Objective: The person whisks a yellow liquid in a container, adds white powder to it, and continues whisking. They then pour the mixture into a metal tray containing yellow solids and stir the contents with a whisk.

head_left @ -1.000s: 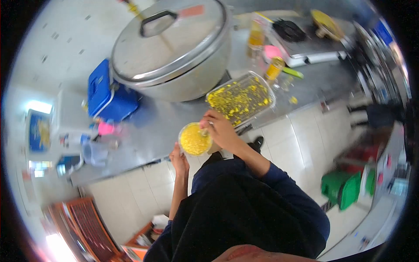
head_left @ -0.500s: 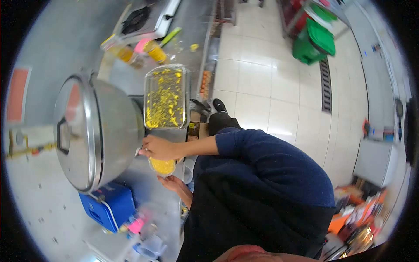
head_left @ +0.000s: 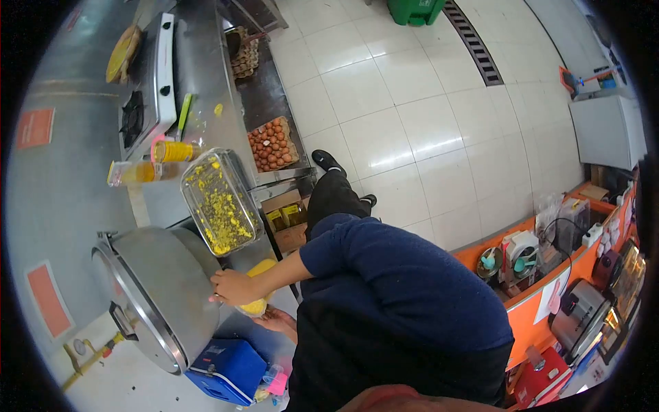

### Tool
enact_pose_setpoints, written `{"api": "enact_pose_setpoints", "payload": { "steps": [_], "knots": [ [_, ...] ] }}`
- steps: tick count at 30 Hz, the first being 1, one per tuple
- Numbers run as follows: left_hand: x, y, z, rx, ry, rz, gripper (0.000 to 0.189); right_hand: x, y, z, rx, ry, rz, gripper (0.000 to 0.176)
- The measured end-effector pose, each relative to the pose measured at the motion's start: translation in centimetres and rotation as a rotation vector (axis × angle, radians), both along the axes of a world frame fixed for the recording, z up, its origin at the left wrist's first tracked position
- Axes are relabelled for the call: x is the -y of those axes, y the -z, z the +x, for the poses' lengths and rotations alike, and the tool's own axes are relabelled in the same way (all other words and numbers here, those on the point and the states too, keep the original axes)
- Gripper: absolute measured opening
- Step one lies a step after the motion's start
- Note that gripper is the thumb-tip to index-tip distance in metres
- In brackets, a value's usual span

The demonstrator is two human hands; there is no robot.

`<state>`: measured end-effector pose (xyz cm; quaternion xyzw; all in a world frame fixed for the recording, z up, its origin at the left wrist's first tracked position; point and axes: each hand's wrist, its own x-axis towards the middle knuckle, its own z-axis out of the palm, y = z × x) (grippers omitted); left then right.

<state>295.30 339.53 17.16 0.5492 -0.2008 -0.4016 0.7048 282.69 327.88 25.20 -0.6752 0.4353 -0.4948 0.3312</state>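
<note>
My right hand has its fingers pinched together beside the big metal pot; whatever it holds is too small to make out. Below it, my left hand grips a clear container of yellow crumbly food by its lower end. My right wrist and forearm cover part of it, and yellow also shows on the forearm's other side. Close by on the metal counter is a clear rectangular dish with yellow crumbs scattered over its bottom.
Beyond the dish lie a yellow-filled jar, a green-handled tool and a gas stove. A blue cooler box stands beside the pot. Eggs in a carton sit on a lower shelf.
My view has turned, bringing the egg carton and stove into fuller sight. My hands stay at the container, whose yellow contents now show on both sides of my right forearm.
</note>
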Motion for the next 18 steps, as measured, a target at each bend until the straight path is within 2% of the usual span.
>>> {"api": "enact_pose_setpoints", "payload": {
  "steps": [2, 6, 9, 11, 14, 18],
  "knots": [
    [-0.1, 0.1, 1.0, 0.009, 0.102, 0.11, 0.033, -0.3, -0.1, -0.3, -0.021, 0.013, 0.023, 0.041],
    [-0.5, 0.7, 1.8, 0.202, 0.136, 0.1, 0.034, -0.9, -0.4, -0.7, -0.025, 0.016, 0.077, 0.039],
    [-0.4, 1.2, 3.2, 0.06, 0.006, 0.157, 0.036, -0.9, -0.3, -0.4, -0.015, 0.009, 0.085, 0.04],
    [-0.7, 0.7, 4.1, 0.076, 0.318, 0.135, 0.042, -1.0, -0.2, -0.2, -0.028, 0.028, 0.072, 0.038],
    [-0.6, -0.2, 3.3, 0.084, 0.283, 0.213, 0.044, -1.4, 0.1, 0.0, -0.05, 0.065, 0.036, 0.033],
    [-0.6, -2.0, -0.2, -0.002, 0.202, 0.083, 0.038, -1.2, 0.0, -0.4, -0.078, 0.046, -0.031, 0.027]
  ]
}}
